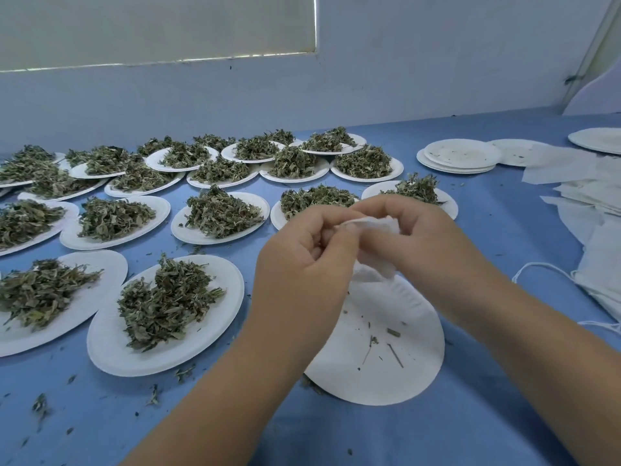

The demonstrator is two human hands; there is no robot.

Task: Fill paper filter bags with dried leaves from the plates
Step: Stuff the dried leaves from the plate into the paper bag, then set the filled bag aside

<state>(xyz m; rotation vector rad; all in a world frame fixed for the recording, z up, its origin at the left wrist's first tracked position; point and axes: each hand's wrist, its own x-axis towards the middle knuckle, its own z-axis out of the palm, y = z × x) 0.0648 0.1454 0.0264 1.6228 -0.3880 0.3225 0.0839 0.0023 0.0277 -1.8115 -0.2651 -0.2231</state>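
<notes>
Here, filter bag (379,227) sits pinched between fingers (340,237).

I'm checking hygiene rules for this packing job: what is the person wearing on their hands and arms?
Nothing that shows. The left hand and right hand are bare, with no gloves, rings or watch visible. The left forearm and right forearm are bare too, with no sleeve in view.

You have roughly twenty heaped plates (104,341), far ones overlapping; one crumbed plate (403,375); one stack of empties (460,153); two single empties (510,151); one held bag (373,225); one bag pile (591,193).
</notes>
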